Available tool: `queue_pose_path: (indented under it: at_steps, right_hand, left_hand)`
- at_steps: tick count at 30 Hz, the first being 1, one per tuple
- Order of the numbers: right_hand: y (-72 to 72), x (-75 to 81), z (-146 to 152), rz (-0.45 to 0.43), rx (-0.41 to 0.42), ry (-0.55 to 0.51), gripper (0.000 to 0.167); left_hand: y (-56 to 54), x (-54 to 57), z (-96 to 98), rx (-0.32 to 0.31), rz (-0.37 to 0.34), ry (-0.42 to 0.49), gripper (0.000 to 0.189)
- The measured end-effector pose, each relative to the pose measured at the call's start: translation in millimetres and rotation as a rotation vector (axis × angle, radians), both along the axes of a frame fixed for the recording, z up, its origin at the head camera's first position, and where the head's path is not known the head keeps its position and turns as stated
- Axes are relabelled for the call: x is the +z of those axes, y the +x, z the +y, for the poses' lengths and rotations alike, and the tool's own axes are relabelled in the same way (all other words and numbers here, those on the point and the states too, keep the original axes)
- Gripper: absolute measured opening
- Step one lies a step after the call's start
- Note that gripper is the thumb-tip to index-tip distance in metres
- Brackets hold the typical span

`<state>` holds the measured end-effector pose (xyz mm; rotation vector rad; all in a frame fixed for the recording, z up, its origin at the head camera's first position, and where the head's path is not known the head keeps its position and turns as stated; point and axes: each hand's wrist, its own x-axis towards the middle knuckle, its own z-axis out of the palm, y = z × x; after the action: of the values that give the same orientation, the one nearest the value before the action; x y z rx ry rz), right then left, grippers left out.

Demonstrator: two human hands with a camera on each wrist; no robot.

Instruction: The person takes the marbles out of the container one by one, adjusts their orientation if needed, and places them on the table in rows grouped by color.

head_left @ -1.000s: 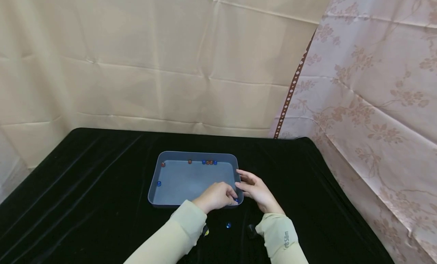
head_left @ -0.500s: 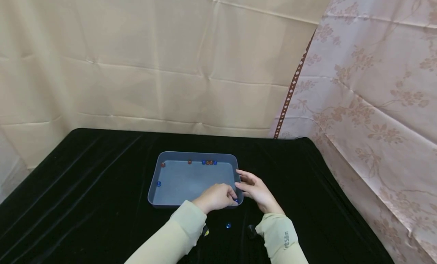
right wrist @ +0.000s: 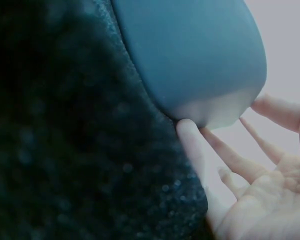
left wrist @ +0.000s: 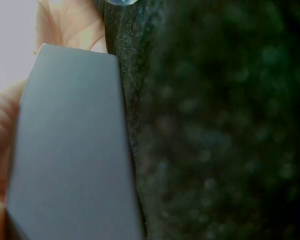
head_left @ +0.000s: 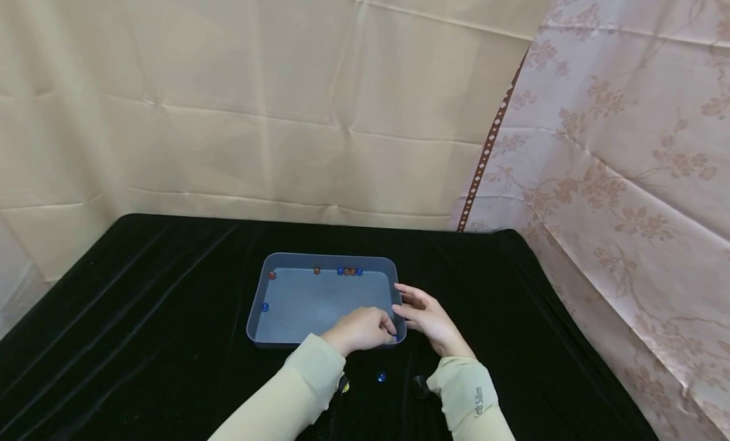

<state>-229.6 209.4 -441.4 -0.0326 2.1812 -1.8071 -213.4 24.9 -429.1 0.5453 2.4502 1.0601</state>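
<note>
Left hand [head_left: 360, 329]: grip narrow, pinching a blue marble [head_left: 396, 338] in the near right corner of the tray [head_left: 308, 301]. Right hand [head_left: 429, 317]: grip wide, fingertips on the tray's right end from outside. Far wall: row of four marbles [head_left: 352, 272], blue-brown-brown-blue; more marbles further left. Loose blue marble [head_left: 381, 377] on black-clothed desk [head_left: 142, 339], near side. Right sleeve [head_left: 476, 390] print: "Slim" legible, first part unclear.

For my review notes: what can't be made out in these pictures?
Head view: left hand partly hides a blue marble; whether it grips it is unclear.
Left wrist view: the tray hides that hand's fingertips; the top edge cuts off a glassy thing.
Right wrist view: the cloth is blurred.
</note>
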Motion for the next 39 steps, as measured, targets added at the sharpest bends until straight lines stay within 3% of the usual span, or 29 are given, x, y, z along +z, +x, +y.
queue_pose_path:
  at_steps: [9,19,31,39]
  right_hand:
    - [0.7,0.5,-0.1,-0.007,-0.001,-0.001,0.052]
    - [-0.2,-0.5,0.4,0.000,0.000,-0.001,0.050]
    - [0.2,-0.2,-1.1,-0.002,-0.006,0.007,0.049]
    - [-0.5,-0.6,-1.3,-0.002,-0.015,0.008,0.049]
  left_hand:
    - [1.6,1.4,0.1,0.003,0.025,-0.012,0.012]
    - [2.8,0.6,-1.5,0.006,0.007,0.032,0.018]
    - [4.9,3.1,-6.0,0.065,-0.001,0.188,0.018]
    - [4.8,5.1,-7.3,0.058,0.016,0.248,0.014]
